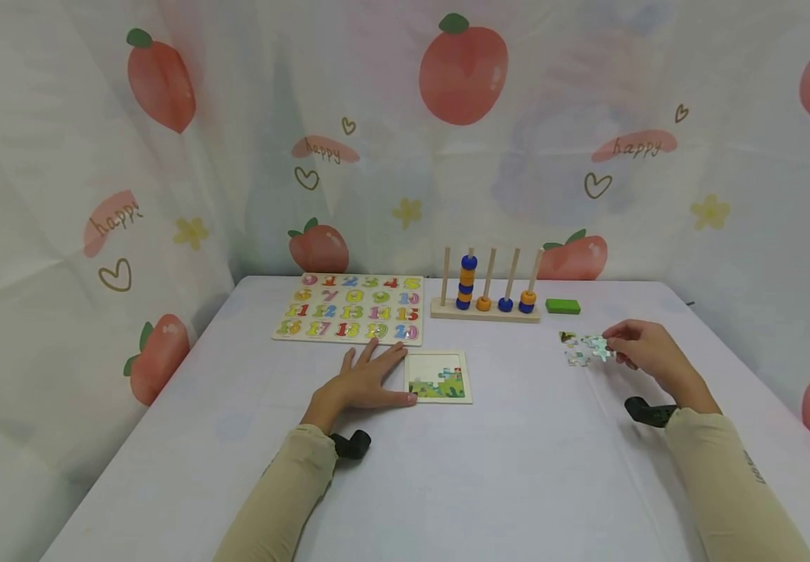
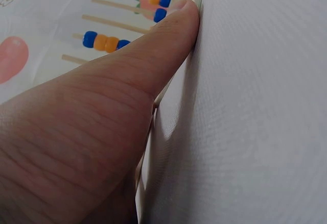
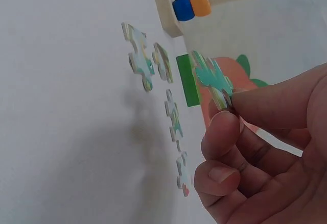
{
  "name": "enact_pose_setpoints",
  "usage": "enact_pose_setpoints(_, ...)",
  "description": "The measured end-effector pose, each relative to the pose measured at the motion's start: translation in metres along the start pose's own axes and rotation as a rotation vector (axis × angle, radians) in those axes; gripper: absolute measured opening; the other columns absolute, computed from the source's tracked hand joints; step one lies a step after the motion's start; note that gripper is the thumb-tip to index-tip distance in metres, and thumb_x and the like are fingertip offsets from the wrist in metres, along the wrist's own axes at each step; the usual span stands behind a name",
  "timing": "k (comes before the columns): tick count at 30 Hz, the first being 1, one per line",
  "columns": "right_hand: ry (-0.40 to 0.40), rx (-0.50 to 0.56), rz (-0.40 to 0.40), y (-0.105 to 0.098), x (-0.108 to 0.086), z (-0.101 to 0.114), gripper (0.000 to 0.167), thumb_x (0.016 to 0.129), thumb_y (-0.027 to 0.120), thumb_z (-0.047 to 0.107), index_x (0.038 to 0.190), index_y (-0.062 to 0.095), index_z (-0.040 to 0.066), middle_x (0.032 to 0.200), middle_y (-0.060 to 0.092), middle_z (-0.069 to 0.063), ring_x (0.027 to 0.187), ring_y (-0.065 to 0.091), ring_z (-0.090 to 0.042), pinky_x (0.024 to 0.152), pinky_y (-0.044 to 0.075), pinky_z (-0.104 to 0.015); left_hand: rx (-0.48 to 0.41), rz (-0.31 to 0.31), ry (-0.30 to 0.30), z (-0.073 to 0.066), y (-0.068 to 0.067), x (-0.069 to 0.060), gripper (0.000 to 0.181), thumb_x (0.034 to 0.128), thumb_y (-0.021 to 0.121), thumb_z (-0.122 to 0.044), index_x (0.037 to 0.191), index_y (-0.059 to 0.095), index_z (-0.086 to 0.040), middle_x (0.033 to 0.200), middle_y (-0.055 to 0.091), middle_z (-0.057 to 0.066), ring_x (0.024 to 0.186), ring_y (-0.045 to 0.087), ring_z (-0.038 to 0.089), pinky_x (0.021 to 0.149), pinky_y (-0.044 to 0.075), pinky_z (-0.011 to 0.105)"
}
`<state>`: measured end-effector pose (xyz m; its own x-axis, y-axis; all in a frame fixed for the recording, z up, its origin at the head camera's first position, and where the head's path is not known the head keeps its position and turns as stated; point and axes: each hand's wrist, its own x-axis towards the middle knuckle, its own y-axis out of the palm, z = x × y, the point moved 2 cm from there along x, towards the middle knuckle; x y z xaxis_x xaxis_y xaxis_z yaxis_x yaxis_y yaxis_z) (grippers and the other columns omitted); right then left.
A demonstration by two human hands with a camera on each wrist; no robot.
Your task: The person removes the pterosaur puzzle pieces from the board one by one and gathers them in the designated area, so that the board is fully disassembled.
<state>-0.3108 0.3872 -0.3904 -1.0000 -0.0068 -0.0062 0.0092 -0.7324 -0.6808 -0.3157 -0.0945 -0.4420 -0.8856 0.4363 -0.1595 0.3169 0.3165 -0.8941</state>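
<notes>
My right hand pinches a jigsaw piece with a teal print between thumb and fingertips, raised off the table. Several loose jigsaw pieces lie on the cloth just left of that hand, and they show in the right wrist view too. At the middle of the table is a square puzzle tray with a pale frame. Joined green pieces fill its lower part and right side. With spread fingers, my left hand rests at the tray's left edge, its thumb touching the lower left corner.
Behind the left hand lies a number board with colourful numerals. A wooden peg stand with blue and orange beads stands at the back, a green block to its right. White cloth covers the table, and a printed curtain hangs behind.
</notes>
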Motion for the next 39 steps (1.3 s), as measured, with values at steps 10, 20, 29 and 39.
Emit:
enact_pose_setpoints(10, 0.074, -0.035, 0.012, 0.000, 0.002, -0.018, 0.033, 0.109, 0.054, 0.011, 0.129, 0.058, -0.015, 0.090, 0.066, -0.009, 0.079, 0.059, -0.024, 0.063, 0.051, -0.031, 0.007, -0.008, 0.007, -0.001, 0.000, 0.000, 0.101, 0.0906, 0.070, -0.073, 0.172, 0.028, -0.029, 0.179, 0.015, -0.010, 0.165, -0.007, 0.029, 0.128, -0.010, 0.059)
enact_pose_setpoints(20, 0.108, -0.059, 0.008, 0.006, 0.004, -0.026, 0.034, 0.110, 0.055, 0.014, 0.129, 0.059, -0.014, 0.094, 0.065, -0.011, 0.085, 0.058, -0.027, 0.066, 0.049, -0.030, 0.006, -0.007, 0.003, 0.000, -0.001, -0.001, 0.101, 0.0915, 0.070, -0.072, 0.172, 0.028, -0.027, 0.179, 0.015, -0.008, 0.165, -0.006, 0.030, 0.128, -0.010, 0.059)
enact_pose_setpoints(29, 0.145, -0.089, 0.003, 0.010, 0.004, -0.027, 0.035, 0.111, 0.054, 0.014, 0.131, 0.059, -0.014, 0.100, 0.063, -0.016, 0.092, 0.057, -0.031, 0.070, 0.047, -0.030, 0.013, 0.016, -0.006, -0.001, -0.002, 0.000, 0.104, 0.0913, 0.069, -0.073, 0.173, 0.024, -0.028, 0.180, 0.010, -0.009, 0.164, -0.011, 0.028, 0.127, -0.014, 0.056)
enact_pose_setpoints(39, 0.148, -0.074, -0.015, 0.011, 0.004, -0.035, 0.036, 0.110, 0.054, 0.014, 0.130, 0.059, -0.014, 0.098, 0.064, -0.014, 0.091, 0.057, -0.030, 0.068, 0.047, -0.031, 0.012, 0.019, -0.025, 0.007, 0.006, 0.009, 0.104, 0.0891, 0.070, -0.075, 0.173, 0.023, -0.034, 0.179, 0.009, -0.014, 0.164, -0.012, 0.025, 0.126, -0.015, 0.059)
